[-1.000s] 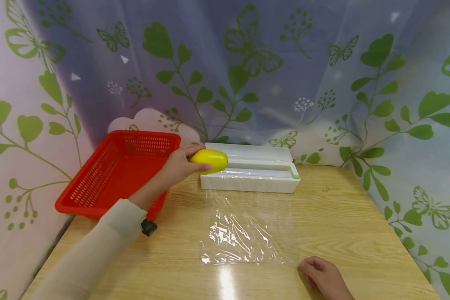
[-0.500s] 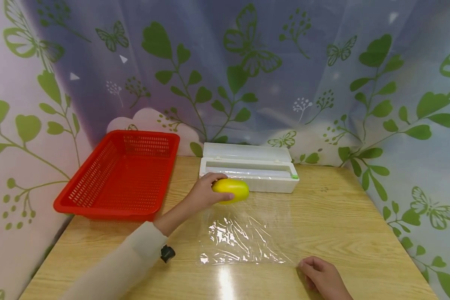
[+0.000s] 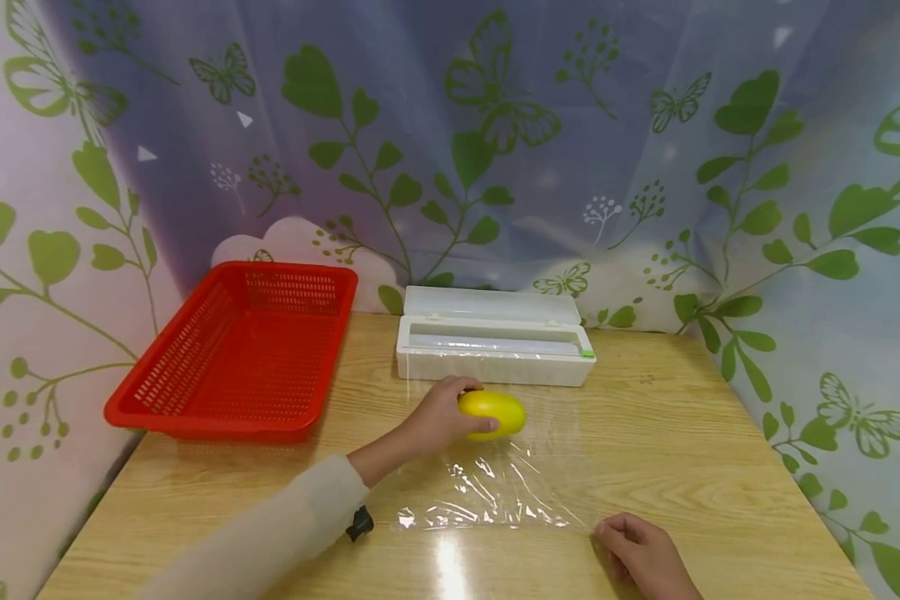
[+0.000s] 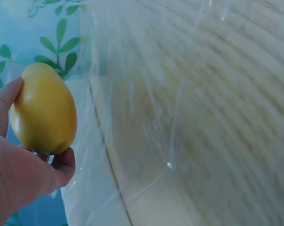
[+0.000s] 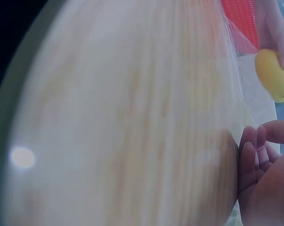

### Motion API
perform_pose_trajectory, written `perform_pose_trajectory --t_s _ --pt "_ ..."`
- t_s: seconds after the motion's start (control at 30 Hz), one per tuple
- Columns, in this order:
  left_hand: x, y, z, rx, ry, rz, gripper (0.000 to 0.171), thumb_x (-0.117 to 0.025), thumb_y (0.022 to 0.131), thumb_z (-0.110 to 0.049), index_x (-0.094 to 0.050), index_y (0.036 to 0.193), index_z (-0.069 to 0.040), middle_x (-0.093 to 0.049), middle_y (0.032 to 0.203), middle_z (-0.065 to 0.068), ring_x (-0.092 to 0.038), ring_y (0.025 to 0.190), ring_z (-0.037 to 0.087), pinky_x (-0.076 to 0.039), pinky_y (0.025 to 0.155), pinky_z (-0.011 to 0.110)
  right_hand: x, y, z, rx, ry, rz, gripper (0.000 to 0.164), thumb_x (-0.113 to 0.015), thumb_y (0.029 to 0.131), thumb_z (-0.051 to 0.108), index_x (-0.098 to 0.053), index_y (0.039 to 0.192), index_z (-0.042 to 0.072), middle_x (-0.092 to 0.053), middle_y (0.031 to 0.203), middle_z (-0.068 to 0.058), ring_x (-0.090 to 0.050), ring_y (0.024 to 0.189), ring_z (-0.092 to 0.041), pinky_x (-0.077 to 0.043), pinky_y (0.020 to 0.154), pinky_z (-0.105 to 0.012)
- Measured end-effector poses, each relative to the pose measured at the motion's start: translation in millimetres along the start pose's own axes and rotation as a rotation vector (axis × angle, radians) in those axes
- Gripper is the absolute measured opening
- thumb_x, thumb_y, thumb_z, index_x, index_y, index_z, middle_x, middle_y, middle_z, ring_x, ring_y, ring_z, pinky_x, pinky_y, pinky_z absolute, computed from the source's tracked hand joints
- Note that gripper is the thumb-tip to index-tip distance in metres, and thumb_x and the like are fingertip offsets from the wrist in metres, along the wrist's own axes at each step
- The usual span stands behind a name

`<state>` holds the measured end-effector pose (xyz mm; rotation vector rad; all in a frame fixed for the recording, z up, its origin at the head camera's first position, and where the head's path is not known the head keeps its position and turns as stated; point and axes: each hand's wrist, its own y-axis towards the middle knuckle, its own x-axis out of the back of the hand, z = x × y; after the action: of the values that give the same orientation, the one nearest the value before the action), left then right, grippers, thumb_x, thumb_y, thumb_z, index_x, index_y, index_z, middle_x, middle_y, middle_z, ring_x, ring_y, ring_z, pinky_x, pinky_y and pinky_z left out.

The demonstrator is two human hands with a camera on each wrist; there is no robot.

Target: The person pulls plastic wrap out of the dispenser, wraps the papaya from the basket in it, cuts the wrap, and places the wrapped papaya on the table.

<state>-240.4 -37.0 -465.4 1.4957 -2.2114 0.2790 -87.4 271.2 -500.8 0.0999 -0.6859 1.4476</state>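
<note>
A smooth yellow mango [image 3: 498, 414] is in my left hand [image 3: 444, 417], gripped between thumb and fingers. The left wrist view shows the thumb and fingertips on either side of the mango [image 4: 46, 110]. It is held over a clear sheet of cling film [image 3: 487, 500] spread on the table. The film runs from a white dispenser box [image 3: 495, 367] with its lid raised. My right hand [image 3: 643, 550] rests on the table at the film's near right corner. In the right wrist view, its thumb and index fingertip pinch the film's edge.
A red perforated plastic basket [image 3: 270, 408] stands on the left of the wooden table [image 3: 682, 433]. Behind the table hangs a curtain [image 3: 540, 200] printed with leaves and butterflies.
My left hand has carried the mango from beside the basket and dispenser box, rightward and nearer, to over the middle of the film. The right hand has stayed at the film's corner.
</note>
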Motion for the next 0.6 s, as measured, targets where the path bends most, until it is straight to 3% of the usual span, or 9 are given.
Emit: perform_pose_trajectory --t_s 0.37,0.6 --pt "-18.0 4.3 13.7 0.040 0.044 0.035 0.067 -0.083 0.083 -0.040 -0.058 0.133 -0.004 -0.056 0.135 0.010 -0.054 0.105 0.020 -0.048 0.090 0.034 -1 0 0 0.004 0.006 -0.015 0.023 -0.067 0.096 0.025 -0.070 0.096 0.003 -0.055 0.062 -0.002 -0.054 0.059 -0.017 -0.049 0.056 -0.028" --pt "-24.3 1.7 16.6 0.042 0.041 0.043 0.068 -0.082 0.084 -0.039 -0.057 0.135 -0.002 -0.056 0.131 0.010 -0.054 0.102 0.019 -0.049 0.088 0.033 -3 1 1 -0.018 0.011 -0.036 0.019 -0.066 0.096 0.023 -0.070 0.095 0.004 -0.055 0.063 -0.003 -0.054 0.059 -0.018 -0.048 0.055 -0.029"
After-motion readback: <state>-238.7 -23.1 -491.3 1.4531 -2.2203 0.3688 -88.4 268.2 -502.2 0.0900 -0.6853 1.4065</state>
